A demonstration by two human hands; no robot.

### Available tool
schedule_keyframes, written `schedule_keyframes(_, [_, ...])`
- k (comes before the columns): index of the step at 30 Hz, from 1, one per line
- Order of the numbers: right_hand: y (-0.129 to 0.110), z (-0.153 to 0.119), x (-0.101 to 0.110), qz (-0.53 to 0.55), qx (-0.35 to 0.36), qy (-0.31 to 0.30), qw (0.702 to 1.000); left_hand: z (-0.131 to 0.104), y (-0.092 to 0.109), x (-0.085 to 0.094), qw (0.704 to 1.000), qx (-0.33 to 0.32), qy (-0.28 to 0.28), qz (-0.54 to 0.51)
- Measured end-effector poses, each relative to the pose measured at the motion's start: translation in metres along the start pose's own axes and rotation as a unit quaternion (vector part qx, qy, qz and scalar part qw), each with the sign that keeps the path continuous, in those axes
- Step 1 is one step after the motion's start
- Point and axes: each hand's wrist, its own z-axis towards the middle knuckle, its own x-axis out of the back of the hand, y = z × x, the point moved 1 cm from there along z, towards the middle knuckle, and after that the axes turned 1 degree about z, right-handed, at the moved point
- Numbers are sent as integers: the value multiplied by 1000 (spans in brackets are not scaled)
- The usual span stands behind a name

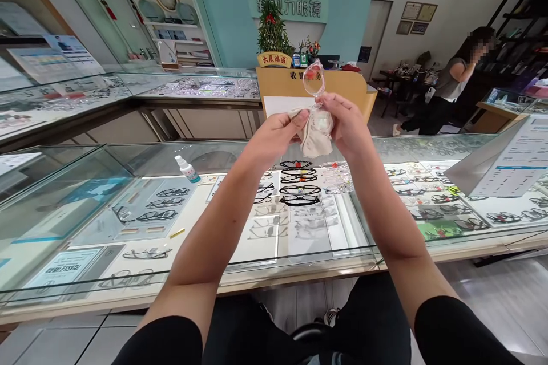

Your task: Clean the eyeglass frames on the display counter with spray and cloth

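Note:
Clear-framed eyeglasses (314, 81) are held up above the glass counter, one lens standing upright over my hands. A beige cleaning cloth (317, 140) hangs between my hands and covers part of the other lens. My left hand (280, 132) pinches the cloth against that lens, thumb on the near side. With its fingers at the middle of the frame, my right hand (345, 120) grips the glasses. Below, inside the counter, dark eyeglass frames (299, 190) lie in a column. On the counter to the left stands a small spray bottle (187, 169) with a white top.
The glass display counter (231, 274) spans the front, with several eyeglasses inside. A white folded sign (509, 157) stands on its right. Behind are a yellow reception desk (355, 88) with a plant (273, 31), and a person (454, 77) at the far right.

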Motion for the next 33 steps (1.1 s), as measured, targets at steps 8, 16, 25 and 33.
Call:
schedule_keyframes(8, [16,7,-17,63,-31,-59,996,9,-5,1,998,7,37,-49])
schedule_keyframes(16, [19,1,-26,89,-48,-62,993,7,-13,1,995,23,48,-86])
schedule_keyframes(25, [17,-5,-29,83,-75,-55,992,5,-18,0,993,20,66,-91])
schedule_keyframes(33, [15,-5,-27,69,-86,-54,992,4,-17,-3,995,28,38,-93])
